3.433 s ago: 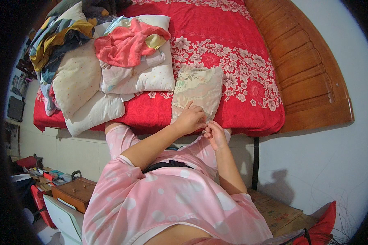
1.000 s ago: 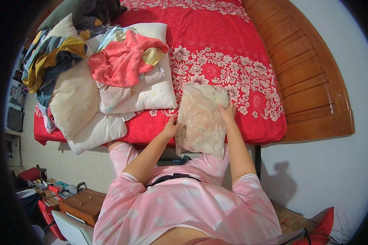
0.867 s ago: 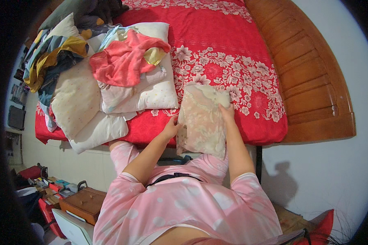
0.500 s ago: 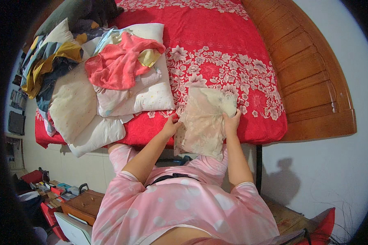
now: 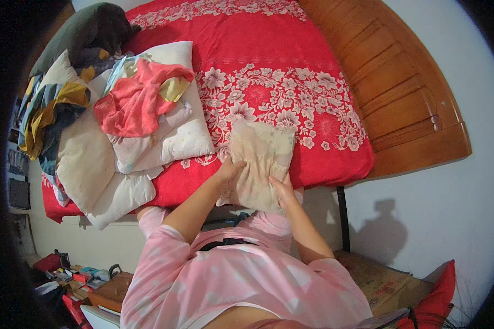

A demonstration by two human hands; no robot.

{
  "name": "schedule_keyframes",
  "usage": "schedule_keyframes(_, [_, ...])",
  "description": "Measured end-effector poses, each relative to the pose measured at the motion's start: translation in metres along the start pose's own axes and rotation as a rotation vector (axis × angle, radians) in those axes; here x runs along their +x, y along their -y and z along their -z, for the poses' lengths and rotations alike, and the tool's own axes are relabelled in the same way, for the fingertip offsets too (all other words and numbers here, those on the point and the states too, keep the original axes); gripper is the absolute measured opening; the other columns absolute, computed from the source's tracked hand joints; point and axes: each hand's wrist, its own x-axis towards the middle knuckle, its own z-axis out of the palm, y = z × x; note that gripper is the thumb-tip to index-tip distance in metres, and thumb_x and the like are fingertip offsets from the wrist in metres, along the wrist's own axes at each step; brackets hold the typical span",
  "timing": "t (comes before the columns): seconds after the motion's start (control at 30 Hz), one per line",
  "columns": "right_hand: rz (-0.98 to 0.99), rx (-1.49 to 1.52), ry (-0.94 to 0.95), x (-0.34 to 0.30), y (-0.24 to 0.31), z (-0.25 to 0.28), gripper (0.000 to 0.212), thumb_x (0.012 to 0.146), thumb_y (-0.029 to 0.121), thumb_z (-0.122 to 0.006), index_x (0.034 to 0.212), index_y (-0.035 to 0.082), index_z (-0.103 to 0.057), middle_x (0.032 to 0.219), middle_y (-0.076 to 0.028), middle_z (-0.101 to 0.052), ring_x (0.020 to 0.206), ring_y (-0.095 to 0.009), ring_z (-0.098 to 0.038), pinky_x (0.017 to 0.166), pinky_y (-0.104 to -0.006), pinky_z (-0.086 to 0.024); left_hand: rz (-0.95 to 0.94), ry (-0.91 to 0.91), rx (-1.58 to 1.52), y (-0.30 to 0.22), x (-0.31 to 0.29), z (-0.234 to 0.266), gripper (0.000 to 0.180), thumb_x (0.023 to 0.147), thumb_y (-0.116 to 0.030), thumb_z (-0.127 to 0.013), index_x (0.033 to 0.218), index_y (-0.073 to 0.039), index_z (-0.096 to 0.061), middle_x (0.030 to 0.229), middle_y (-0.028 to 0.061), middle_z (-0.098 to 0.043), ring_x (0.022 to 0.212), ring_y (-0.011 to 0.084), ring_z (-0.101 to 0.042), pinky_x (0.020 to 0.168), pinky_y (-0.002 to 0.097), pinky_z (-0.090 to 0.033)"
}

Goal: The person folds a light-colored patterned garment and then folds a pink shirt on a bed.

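Observation:
A folded cream cloth point(image 5: 260, 156) with a faint pattern spans the front edge of the red bed, its near end over my lap. My left hand point(image 5: 229, 169) grips its left side, thumb on top and fingers underneath. On the right, my right hand point(image 5: 282, 190) clasps the lower right edge the same way. Creases run across the cloth between my two thumbs. What exact kind of cloth item it is, I cannot make out.
Left of the cloth lie white pillows point(image 5: 195, 137) with a coral-pink fleecy cloth point(image 5: 134, 104) on top. A blue-and-mustard cloth point(image 5: 49, 118) hangs at the far left. The wooden headboard point(image 5: 395, 82) borders the red floral bedspread point(image 5: 252, 41) on the right.
My right hand has slid down the cloth's right edge toward me. My left hand now grips the left side more firmly, and the cloth looks more creased. The whole view has shifted.

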Motion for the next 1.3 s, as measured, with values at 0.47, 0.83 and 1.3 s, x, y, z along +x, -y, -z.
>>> schedule_keyframes(0.47, [0.345, -0.013, -0.132, 0.078, 0.106, 0.047, 0.051, 0.077, -0.007, -0.054, 0.126, 0.001, -0.041, 0.113, -0.009, -0.055, 0.099, -0.017, -0.055, 0.086, -0.029, -0.044, -0.18, 0.124, -0.206, -0.019, 0.081, -0.092, 0.057, 0.081, -0.005, -0.044, 0.135, -0.012, -0.025, 0.121, 0.0167, -0.046, 0.101, 0.0302, -0.053, 0.083, 0.0413, -0.049])
schedule_keyframes(0.83, [0.916, -0.826, -0.63, 0.26, 0.345, 0.079, 0.066, 0.075, 0.0, -0.061, 0.134, 0.012, -0.034, 0.138, -0.016, -0.026, 0.126, -0.033, -0.031, 0.104, -0.0384, -0.028, -0.454, 0.23, -0.096, -0.171, 0.253, -0.242, 0.074, 0.089, -0.033, -0.051, 0.143, -0.012, -0.005, 0.145, 0.0153, -0.02, 0.134, 0.0262, -0.018, 0.107, 0.0374, -0.018])
schedule_keyframes(1.3, [0.682, -0.679, -0.186, 0.261, 0.172, 0.0, 0.058, 0.077, 0.005, -0.06, 0.13, 0.006, -0.038, 0.129, -0.02, -0.041, 0.119, -0.032, -0.04, 0.099, -0.0372, -0.034, -0.285, 0.076, 0.139, -0.099, 0.177, -0.062, 0.063, 0.089, -0.039, -0.05, 0.139, -0.01, -0.025, 0.142, 0.0104, -0.03, 0.133, 0.0234, -0.022, 0.105, 0.0407, -0.018])
